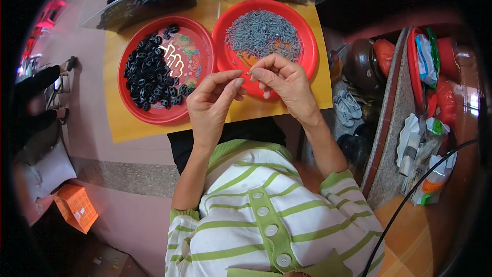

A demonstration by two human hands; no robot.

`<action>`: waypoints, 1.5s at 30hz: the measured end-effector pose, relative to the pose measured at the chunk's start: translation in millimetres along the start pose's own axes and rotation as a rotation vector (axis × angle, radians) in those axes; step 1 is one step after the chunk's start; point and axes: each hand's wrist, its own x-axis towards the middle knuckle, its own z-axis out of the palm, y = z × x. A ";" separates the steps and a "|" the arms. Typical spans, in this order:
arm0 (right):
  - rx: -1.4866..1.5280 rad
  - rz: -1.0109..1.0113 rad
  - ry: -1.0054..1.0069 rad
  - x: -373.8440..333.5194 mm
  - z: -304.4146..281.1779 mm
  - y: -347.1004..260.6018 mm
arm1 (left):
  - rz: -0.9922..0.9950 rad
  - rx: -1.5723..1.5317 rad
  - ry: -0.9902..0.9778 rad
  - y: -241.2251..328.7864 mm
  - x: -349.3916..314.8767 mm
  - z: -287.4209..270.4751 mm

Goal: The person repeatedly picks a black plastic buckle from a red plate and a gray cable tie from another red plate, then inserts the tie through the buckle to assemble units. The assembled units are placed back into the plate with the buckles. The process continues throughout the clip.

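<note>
My left hand (212, 105) is raised at the near edge of the trays, thumb and forefinger pinched together; what they hold, if anything, is too small to make out. Close beside it, my right hand (287, 84) pinches a tiny grey screw (249, 73) between thumb and forefinger. The two sets of fingertips nearly meet. Behind the right hand, a red round tray (310, 36) carries a heap of grey screws (264, 32). To its left, another red tray (205, 54) with a floral print holds many small black plastic pieces (148, 69) with holes, mostly on its left side.
Both trays rest on a yellow tabletop (120, 131). Clear bins of dark pieces (148, 0) stand along its far side. A stone-topped ledge (392, 118) with bags runs on the right, near shoes (347, 107). An orange basket (77, 208) sits on the floor at left.
</note>
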 end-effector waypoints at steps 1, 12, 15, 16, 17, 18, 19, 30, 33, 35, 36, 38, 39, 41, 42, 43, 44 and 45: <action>-0.002 0.013 0.012 0.5 -0.7 0.2 | 0.039 0.090 0.004 -1.7 3.0 1.6; -0.318 -0.094 0.084 14.4 -12.2 1.4 | 0.070 0.442 -0.042 -6.4 30.5 11.0; -0.465 -0.254 0.102 18.9 -12.8 4.6 | -0.192 0.158 -0.039 -7.7 34.4 10.3; -0.493 -0.295 0.108 20.0 -12.6 5.8 | -0.219 0.110 -0.036 -9.2 35.7 9.8; -0.416 -0.232 0.119 20.3 -11.4 6.8 | -0.247 0.063 -0.033 -10.3 36.5 9.5; -0.341 -0.171 0.132 20.8 -10.0 7.4 | -0.240 0.057 -0.025 -11.2 37.8 10.4; -0.265 -0.111 0.144 21.4 -9.4 8.0 | -0.232 0.051 -0.017 -11.9 38.6 12.1; -0.152 -0.108 0.162 26.0 -5.7 16.2 | -0.242 0.032 -0.023 -17.9 44.0 10.7; -0.208 -0.129 0.164 24.9 -6.1 16.7 | -0.284 0.047 -0.016 -15.1 45.3 11.1; -0.221 -0.119 0.177 23.2 -5.7 17.0 | -0.300 0.032 -0.015 -14.2 44.9 11.1; -0.216 -0.109 0.185 22.7 -5.1 17.4 | -0.255 0.050 -0.008 -15.4 43.8 11.7; -0.178 -0.072 0.193 21.6 -3.7 17.7 | -0.163 0.087 0.008 -19.3 40.7 13.9; -0.147 -0.045 0.198 20.9 -3.0 18.2 | -0.033 0.264 0.005 -20.3 40.1 14.3; -0.110 -0.019 0.214 19.2 -0.3 21.2 | 0.233 0.616 0.000 -21.3 38.4 14.8; -0.101 -0.023 0.224 18.7 1.7 24.7 | 0.289 0.667 -0.016 -20.0 37.4 14.4; -0.093 -0.026 0.234 18.2 3.4 26.9 | 0.292 0.675 -0.014 -18.6 36.2 15.1; -0.044 -0.029 0.235 17.3 5.0 27.5 | 0.295 0.684 -0.012 -17.3 34.9 16.4; 0.006 -0.032 0.237 15.8 6.9 28.3 | 0.298 0.692 -0.011 -16.6 33.4 16.7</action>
